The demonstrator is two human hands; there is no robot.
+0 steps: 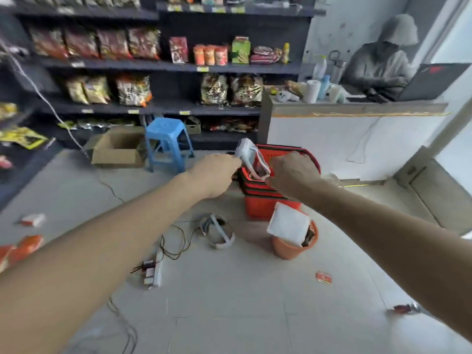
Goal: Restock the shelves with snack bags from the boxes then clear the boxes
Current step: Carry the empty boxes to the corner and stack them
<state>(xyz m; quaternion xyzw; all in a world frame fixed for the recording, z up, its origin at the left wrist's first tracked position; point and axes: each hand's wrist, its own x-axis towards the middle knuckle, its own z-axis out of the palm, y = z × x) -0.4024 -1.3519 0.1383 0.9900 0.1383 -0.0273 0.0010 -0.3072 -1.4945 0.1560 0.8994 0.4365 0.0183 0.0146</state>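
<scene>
Both arms reach out over the floor toward the stack of red baskets (pixel 258 190) that stands by the foot of the white table (pixel 332 139). The left hand (pixel 217 172) and the right hand (pixel 291 172) are each clenched on a pale grey headset-like device (pixel 246 153) with white straps, holding it just above the top basket's rim; the fingers themselves are turned away, so how firm each grip is cannot be told. The task's own things lie elsewhere: an open cardboard box (pixel 118 149) sits on the floor at the base of the shelves (pixel 153 65), just beside a blue stool (pixel 167 139), and snack bags (pixel 132 89) already stand in rows on the shelf boards, with gaps between them. The main risk here, as I judge it, is underfoot: a second strap device (pixel 218 232), a power strip (pixel 155 270) with trailing wires and small packets are scattered on the floor between the person and the box, and a step toward the shelves could snag a cable or crush a packet. The straps could also catch on the basket handle as the device is lowered, tipping the stack toward the orange bucket (pixel 293 245) next to it.
</scene>
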